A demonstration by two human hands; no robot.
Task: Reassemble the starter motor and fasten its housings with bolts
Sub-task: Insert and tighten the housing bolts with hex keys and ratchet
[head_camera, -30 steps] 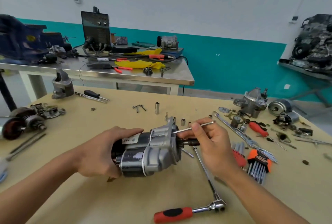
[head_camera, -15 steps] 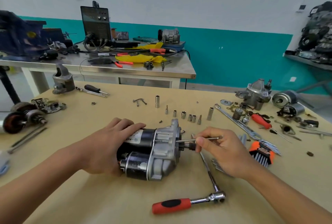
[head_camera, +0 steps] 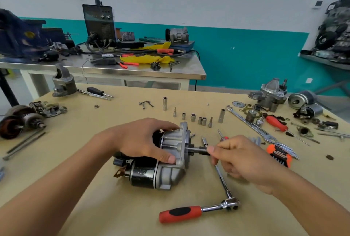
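Workshop with white and teal walls, a steel bench at the back, a tan tabletop (head_camera: pixel 94 188) in front strewn with tools and parts. Starter motor (head_camera: pixel 161 161) lying on its side mid-tabletop, silver housing end turned right. Left hand (head_camera: pixel 140 141) draped over the top, fingers curled around the housing, thumb pressed on its flange. Right hand (head_camera: pixel 244 158) just right of the housing, fingertips pinched on a long bolt (head_camera: pixel 197 149) running into the flange. Red-handled ratchet (head_camera: pixel 191 212) flat on the tabletop below the motor, its extension bar passing beneath the right hand. Row of small sockets (head_camera: pixel 197 119) standing behind the motor. No legible writing.
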